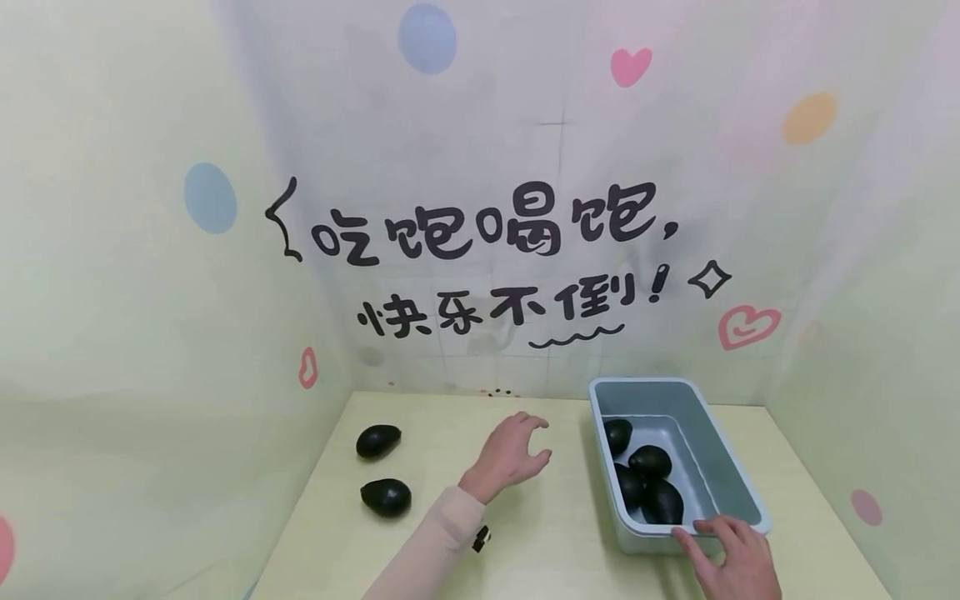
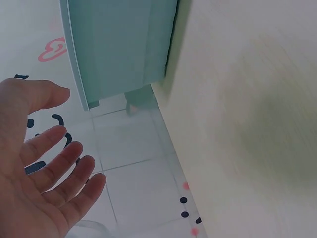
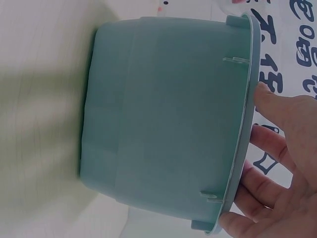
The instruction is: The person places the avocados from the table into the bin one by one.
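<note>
Nearest the head camera, low in view: left sleeve (image 1: 438, 542) and, at the far right, the right hand.

Left to right:
- Two loose avocados on the bench (image 1: 525, 550) at left: far avocado (image 1: 378, 440) and near avocado (image 1: 386, 497), close together, not touching.
- Left hand (image 1: 513, 454) hovers mid-bench, between loose fruit and bin. Its grip is empty, fingers spread and loosely curved, touching nothing.
- Blue bin (image 1: 738, 492) right of centre holds four avocados (image 1: 649, 461), clustered at its left and near side.
- Right hand (image 1: 731, 558) rests fingers on the bin's near rim, thumb side not visible; steadying it, no clear wrap.

Judgement: loading fruit into the bin, four in, two left. Left hand looks between picks. Next move calls for reaching left to the near avocado and closing round it, while the right hand holds the bin steady.
</note>
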Motion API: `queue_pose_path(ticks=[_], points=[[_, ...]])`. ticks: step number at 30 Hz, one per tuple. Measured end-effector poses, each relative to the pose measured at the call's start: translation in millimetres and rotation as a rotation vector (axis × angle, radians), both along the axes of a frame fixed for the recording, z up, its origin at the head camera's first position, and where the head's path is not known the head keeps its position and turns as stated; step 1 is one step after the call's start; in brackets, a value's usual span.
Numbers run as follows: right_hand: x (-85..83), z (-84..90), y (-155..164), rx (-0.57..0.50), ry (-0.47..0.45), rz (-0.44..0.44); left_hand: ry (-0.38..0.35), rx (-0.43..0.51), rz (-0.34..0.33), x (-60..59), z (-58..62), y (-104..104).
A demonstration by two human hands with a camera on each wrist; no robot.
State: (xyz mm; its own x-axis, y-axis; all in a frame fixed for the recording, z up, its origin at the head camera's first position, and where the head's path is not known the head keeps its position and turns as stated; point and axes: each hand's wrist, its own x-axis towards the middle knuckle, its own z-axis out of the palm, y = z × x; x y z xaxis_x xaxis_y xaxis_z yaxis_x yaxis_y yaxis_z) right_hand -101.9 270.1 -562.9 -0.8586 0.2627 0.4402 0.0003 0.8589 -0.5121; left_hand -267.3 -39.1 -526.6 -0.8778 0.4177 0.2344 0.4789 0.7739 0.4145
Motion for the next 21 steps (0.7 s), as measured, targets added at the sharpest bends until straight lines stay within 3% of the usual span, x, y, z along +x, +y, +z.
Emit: queue_pose_path(ticks=[4,11,21], points=[[0.1,1.0,-2,0.001,-0.036,-0.015,-0.003,0.008,0.015,2.6,-8.3,-7],[0.0,2.4,-2,0.001,0.000,-0.017,-0.028,0.031,0.033,5.7,-16.1,-16],[1.1,4.1,-3,0.002,-0.018,-0.019,-0.079,0.030,0.060,11.5,-28.8,-25]])
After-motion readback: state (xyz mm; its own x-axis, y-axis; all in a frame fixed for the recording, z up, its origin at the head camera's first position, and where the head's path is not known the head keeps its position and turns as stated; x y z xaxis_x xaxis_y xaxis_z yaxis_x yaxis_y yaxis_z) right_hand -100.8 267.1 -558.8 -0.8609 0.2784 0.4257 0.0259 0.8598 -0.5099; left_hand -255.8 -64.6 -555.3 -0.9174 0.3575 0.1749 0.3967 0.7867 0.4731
